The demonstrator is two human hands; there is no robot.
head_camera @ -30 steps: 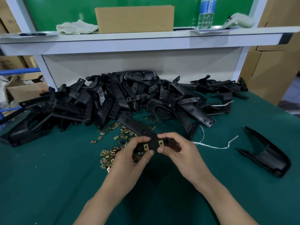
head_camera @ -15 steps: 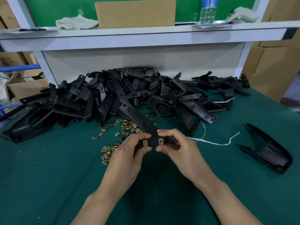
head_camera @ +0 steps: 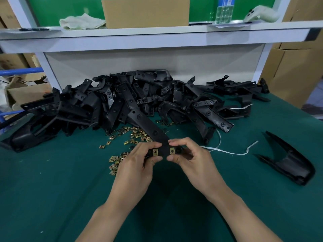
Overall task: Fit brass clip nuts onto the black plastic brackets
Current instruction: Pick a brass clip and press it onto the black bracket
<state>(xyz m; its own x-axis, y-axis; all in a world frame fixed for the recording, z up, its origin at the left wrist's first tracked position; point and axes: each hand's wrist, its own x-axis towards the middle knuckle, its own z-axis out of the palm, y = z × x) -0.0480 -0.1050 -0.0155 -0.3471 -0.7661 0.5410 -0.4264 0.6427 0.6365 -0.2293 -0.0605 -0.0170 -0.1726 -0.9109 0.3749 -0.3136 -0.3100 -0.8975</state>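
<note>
Bright, even overhead light, soft shadows on mat; wide-angle bend + slight blur at shelf.

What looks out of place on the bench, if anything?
Brass clip nuts lie scattered loose on the green mat beside the bracket pile; a white strap trails across the mat at right. Nothing looks damaged.

A green-topped table stands under a white shelf flanked by cardboard boxes.
</note>
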